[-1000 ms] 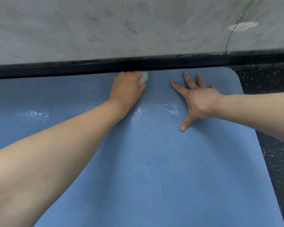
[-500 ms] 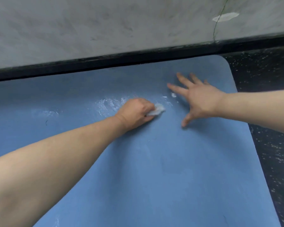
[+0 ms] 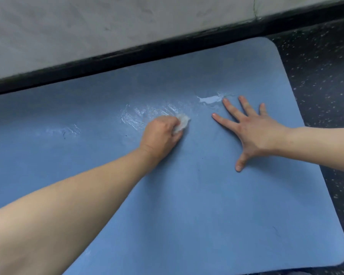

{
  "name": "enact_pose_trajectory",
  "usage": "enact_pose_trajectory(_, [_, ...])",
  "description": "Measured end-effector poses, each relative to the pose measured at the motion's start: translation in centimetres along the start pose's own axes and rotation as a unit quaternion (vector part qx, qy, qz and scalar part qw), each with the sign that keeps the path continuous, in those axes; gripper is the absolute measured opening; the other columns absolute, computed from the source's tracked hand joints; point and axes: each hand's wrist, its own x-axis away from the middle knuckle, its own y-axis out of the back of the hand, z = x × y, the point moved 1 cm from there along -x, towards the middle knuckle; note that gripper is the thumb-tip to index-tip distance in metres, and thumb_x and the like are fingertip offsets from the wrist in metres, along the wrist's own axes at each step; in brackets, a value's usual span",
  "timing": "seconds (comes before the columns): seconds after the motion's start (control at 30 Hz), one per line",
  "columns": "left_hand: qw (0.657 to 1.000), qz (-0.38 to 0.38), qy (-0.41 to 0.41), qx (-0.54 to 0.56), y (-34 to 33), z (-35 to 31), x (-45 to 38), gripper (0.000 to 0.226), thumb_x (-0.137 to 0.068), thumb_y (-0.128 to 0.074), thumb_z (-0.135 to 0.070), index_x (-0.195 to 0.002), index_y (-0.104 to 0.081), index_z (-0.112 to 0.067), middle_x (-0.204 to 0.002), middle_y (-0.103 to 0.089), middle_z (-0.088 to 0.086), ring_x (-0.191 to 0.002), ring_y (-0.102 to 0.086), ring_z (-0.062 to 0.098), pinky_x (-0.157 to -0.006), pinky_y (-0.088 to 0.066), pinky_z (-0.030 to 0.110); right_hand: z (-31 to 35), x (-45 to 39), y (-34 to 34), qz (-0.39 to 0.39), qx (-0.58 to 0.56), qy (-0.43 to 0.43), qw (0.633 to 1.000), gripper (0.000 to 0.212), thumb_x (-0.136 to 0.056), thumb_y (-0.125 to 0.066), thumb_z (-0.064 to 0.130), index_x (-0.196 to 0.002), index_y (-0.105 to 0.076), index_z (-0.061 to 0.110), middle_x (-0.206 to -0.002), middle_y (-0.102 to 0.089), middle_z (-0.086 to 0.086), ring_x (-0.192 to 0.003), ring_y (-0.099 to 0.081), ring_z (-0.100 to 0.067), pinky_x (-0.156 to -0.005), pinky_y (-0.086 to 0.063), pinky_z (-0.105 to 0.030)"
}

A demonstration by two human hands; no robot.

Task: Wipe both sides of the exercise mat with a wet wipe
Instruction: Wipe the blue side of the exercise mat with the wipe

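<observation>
The exercise mat (image 3: pixel 187 195) is a plain mid blue, with pale, glossy wet streaks (image 3: pixel 147 116) across its far part and a few thin dark marks. The crumpled wet wipe (image 3: pixel 182 122) is whitish. The floor (image 3: pixel 326 80) is black, speckled with small white flecks. The wall (image 3: pixel 87 26) is mottled grey with cloudy darker smears, edged below by a black strip (image 3: pixel 127 54)

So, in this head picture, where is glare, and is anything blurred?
Head view: glare shines on wet streaks of the blue foam exercise mat beside the crumpled white wet wipe; the grey wall looks smeared; the straight skirting bows from the wide lens.
</observation>
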Motion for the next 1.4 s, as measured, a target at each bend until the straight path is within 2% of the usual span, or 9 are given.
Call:
enact_pose_trajectory(0.13, [0.944, 0.149, -0.292, 0.041, -1.9, -4.6, 5.7, 0.026, -0.096, -0.061, -0.030, -0.078, -0.061, -0.013, -0.070, -0.057, 0.009, -0.064, -0.053, 0.032, -0.059, -0.043, 0.036, -0.2, 0.2, 0.0, -0.005, 0.004, 0.002, 1.000, 0.171, -0.035, -0.078, 0.094, -0.151, 0.039, 0.048, -0.160, 0.050, 0.002, -0.154, 0.032, -0.042, -0.120, -0.010, -0.077])
enact_pose_trajectory(0.33, [0.999, -0.025, 0.021, -0.013, -0.2, -2.3, 4.4, 0.036, -0.092, -0.052, -0.038, -0.065, -0.052, -0.015, -0.059, -0.053, 0.010, -0.054, -0.054, 0.035, -0.048, -0.039, 0.035, -0.5, 0.2, -0.2, -0.010, 0.016, 0.005, 1.000, 0.170, -0.035, -0.076, 0.095, -0.152, 0.038, 0.048, -0.162, 0.046, 0.001, -0.154, 0.031, -0.042, -0.120, -0.009, -0.077])
enact_pose_trajectory(0.5, [0.925, 0.154, -0.344, 0.043, -2.3, -7.5, 10.4, 0.025, -0.096, -0.064, -0.022, -0.073, -0.057, -0.013, -0.065, -0.053, 0.008, -0.058, -0.049, 0.030, -0.056, -0.043, 0.036, -0.4, 0.2, -0.2, -0.011, 0.012, 0.005, 1.000, 0.168, -0.037, -0.077, 0.094, -0.153, 0.036, 0.048, -0.163, 0.046, 0.001, -0.155, 0.031, -0.042, -0.121, -0.007, -0.077])
enact_pose_trajectory(0.67, [1.000, -0.015, 0.013, 0.006, -0.3, -3.3, 8.3, 0.026, -0.088, -0.057, -0.034, -0.070, -0.058, -0.014, -0.063, -0.054, 0.006, -0.059, -0.055, 0.033, -0.053, -0.037, 0.034, 1.2, 1.8, -1.0, -0.032, -0.002, 0.027, 0.999, 0.154, -0.053, -0.084, 0.082, -0.160, 0.021, 0.046, -0.170, 0.033, -0.004, -0.159, 0.018, -0.041, -0.125, -0.014, -0.068])
enact_pose_trajectory(0.83, [0.939, 0.160, -0.301, 0.053, -3.2, -7.9, 13.5, 0.020, -0.096, -0.062, -0.025, -0.082, -0.065, -0.011, -0.075, -0.059, 0.007, -0.069, -0.054, 0.030, -0.062, -0.043, 0.039, 5.7, 6.4, -5.7, -0.015, 0.056, 0.095, 0.994, 0.160, -0.052, -0.069, 0.096, -0.161, 0.027, 0.029, -0.165, 0.042, -0.012, -0.156, 0.025, -0.044, -0.125, -0.009, -0.068])
enact_pose_trajectory(1.0, [0.999, 0.016, -0.046, 0.021, -1.1, -4.3, 11.5, 0.026, -0.091, -0.061, -0.030, -0.072, -0.061, -0.012, -0.065, -0.056, 0.007, -0.060, -0.054, 0.032, -0.052, -0.043, 0.038, 5.5, 7.8, -9.1, 0.018, 0.116, 0.131, 0.984, 0.167, -0.050, -0.074, 0.093, -0.157, 0.037, 0.029, -0.159, 0.049, -0.017, -0.151, 0.034, -0.050, -0.120, -0.002, -0.076])
enact_pose_trajectory(1.2, [0.919, 0.172, -0.346, 0.080, -2.8, -9.9, 18.4, 0.027, -0.103, -0.050, -0.019, -0.083, -0.066, -0.011, -0.070, -0.054, 0.004, -0.066, -0.047, 0.026, -0.063, -0.044, 0.039, 5.4, 7.4, -9.4, 0.016, 0.112, 0.132, 0.985, 0.168, -0.050, -0.074, 0.093, -0.155, 0.040, 0.028, -0.156, 0.053, -0.017, -0.149, 0.036, -0.051, -0.119, 0.000, -0.078])
enact_pose_trajectory(1.33, [0.988, 0.061, -0.128, 0.053, -2.1, -7.9, 16.9, 0.020, -0.094, -0.068, -0.025, -0.079, -0.059, -0.015, -0.066, -0.052, 0.004, -0.059, -0.046, 0.028, -0.053, -0.041, 0.037, 5.3, 7.3, -9.6, 0.014, 0.110, 0.135, 0.985, 0.167, -0.051, -0.073, 0.093, -0.153, 0.042, 0.028, -0.155, 0.054, -0.017, -0.148, 0.039, -0.050, -0.119, 0.002, -0.078])
enact_pose_trajectory(1.4, [0.987, 0.073, -0.120, 0.078, -3.1, -10.8, 19.2, 0.021, -0.087, -0.074, -0.025, -0.090, -0.054, -0.019, -0.061, -0.047, 0.002, -0.053, -0.042, 0.026, -0.047, -0.039, 0.035, 5.3, 7.3, -9.7, 0.012, 0.107, 0.132, 0.985, 0.168, -0.050, -0.074, 0.093, -0.153, 0.042, 0.029, -0.156, 0.053, -0.017, -0.148, 0.038, -0.050, -0.119, 0.002, -0.078])
